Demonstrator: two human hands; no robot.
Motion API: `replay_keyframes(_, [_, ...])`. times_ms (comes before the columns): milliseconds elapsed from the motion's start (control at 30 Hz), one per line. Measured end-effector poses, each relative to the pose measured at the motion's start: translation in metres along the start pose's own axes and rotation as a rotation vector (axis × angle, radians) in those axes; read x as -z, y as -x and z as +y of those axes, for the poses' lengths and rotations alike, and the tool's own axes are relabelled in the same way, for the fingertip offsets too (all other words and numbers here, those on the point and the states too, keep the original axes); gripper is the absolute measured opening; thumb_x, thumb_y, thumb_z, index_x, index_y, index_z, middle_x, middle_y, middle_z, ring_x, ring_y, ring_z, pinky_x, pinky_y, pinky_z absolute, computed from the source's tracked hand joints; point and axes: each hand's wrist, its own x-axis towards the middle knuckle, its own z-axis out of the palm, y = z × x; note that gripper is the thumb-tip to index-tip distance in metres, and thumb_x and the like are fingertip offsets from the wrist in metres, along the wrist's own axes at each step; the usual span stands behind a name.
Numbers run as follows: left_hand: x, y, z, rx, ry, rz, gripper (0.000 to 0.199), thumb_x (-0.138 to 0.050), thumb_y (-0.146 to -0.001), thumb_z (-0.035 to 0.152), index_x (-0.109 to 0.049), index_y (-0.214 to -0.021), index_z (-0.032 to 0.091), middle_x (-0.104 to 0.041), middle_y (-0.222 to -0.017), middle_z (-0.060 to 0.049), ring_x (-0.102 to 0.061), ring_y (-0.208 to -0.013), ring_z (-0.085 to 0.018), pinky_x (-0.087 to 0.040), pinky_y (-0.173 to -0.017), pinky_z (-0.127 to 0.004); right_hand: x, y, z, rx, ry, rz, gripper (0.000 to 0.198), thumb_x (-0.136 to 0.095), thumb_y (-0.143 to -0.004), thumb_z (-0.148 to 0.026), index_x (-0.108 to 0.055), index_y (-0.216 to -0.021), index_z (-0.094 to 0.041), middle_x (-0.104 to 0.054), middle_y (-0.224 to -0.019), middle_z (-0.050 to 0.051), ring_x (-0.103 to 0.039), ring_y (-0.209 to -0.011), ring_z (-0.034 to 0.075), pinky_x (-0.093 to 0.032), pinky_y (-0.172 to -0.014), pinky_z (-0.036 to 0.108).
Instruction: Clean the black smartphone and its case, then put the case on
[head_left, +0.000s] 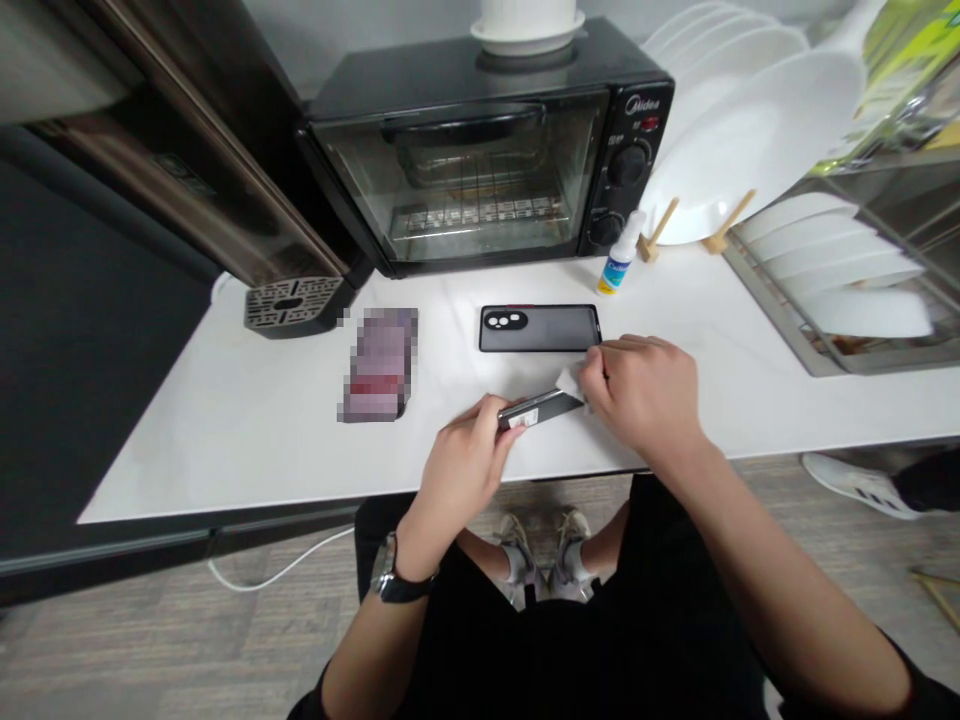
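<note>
Above the counter's front edge, my left hand [471, 452] grips one end of a dark phone [551, 405], which is tilted with a narrow edge turned up and a small white label near my fingers. My right hand [641, 385] is closed on a pale, thin cloth or tissue [570, 383], pressed at the phone's far end. Just behind lies a phone case [555, 330] with a black rim, a smoky back and a red side button. A small spray bottle [618, 262] with a blue and yellow label stands beyond my right hand.
A black toaster oven [480, 185] stands at the back, a drip-tray machine [292, 305] to its left. A pixelated purplish object [377, 365] lies on the white counter [247, 430]. White plates [750, 140] and a dish rack [795, 345] occupy the right. Another person's shoe [859, 485] shows below.
</note>
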Motion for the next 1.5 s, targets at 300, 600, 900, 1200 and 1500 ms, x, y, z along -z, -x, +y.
replay_keyframes(300, [-0.002,0.001,-0.006,-0.105,-0.088,0.023,0.011,-0.041,-0.105,0.017,-0.051,-0.110,0.020,-0.071,-0.085,-0.006,-0.076,-0.081,-0.028,-0.060,-0.072,-0.037,-0.009,0.021,-0.073,0.134,-0.178,0.055,0.029,-0.046,-0.107,-0.029,-0.071,-0.100,-0.016,-0.074,-0.092,0.008,-0.058,-0.086,0.024,-0.034,-0.085,0.041])
replay_keyframes(600, [0.002,0.000,0.001,-0.101,-0.033,0.018,0.010,-0.049,-0.109,0.023,-0.051,-0.119,0.023,-0.078,-0.107,-0.007,-0.079,-0.101,-0.026,-0.062,-0.089,-0.037,-0.008,0.013,-0.016,0.283,-0.108,0.127,0.039,-0.044,-0.105,-0.026,-0.063,-0.072,-0.020,-0.064,-0.068,0.003,-0.052,-0.067,0.019,-0.030,-0.069,0.038])
replay_keyframes(900, [-0.001,-0.001,0.002,-0.089,-0.060,0.031,0.007,-0.050,-0.110,0.026,-0.050,-0.117,0.023,-0.076,-0.101,-0.005,-0.078,-0.096,-0.024,-0.061,-0.085,-0.034,-0.005,0.013,-0.016,0.040,-0.053,0.098,0.036,-0.046,-0.101,-0.021,-0.060,-0.068,-0.022,-0.068,-0.069,0.004,-0.053,-0.071,0.022,-0.030,-0.072,0.040])
replay_keyframes(1200, [0.004,0.002,-0.004,-0.067,-0.055,0.001,0.017,-0.044,-0.096,0.010,-0.047,-0.105,0.024,-0.067,-0.084,-0.002,-0.074,-0.077,-0.026,-0.057,-0.069,-0.034,-0.013,0.025,-0.059,0.309,-0.181,0.133,0.038,-0.045,-0.107,-0.034,-0.065,-0.078,-0.021,-0.064,-0.073,0.002,-0.051,-0.072,0.020,-0.029,-0.070,0.038])
replay_keyframes(1500, [0.003,-0.001,0.002,-0.006,0.006,-0.005,0.007,-0.051,-0.110,0.031,-0.051,-0.113,0.025,-0.076,-0.105,-0.004,-0.078,-0.092,-0.023,-0.057,-0.076,-0.030,-0.011,0.013,0.006,0.032,-0.060,0.167,0.041,-0.042,-0.105,-0.022,-0.059,-0.068,-0.022,-0.063,-0.067,0.003,-0.049,-0.068,0.020,-0.030,-0.071,0.039])
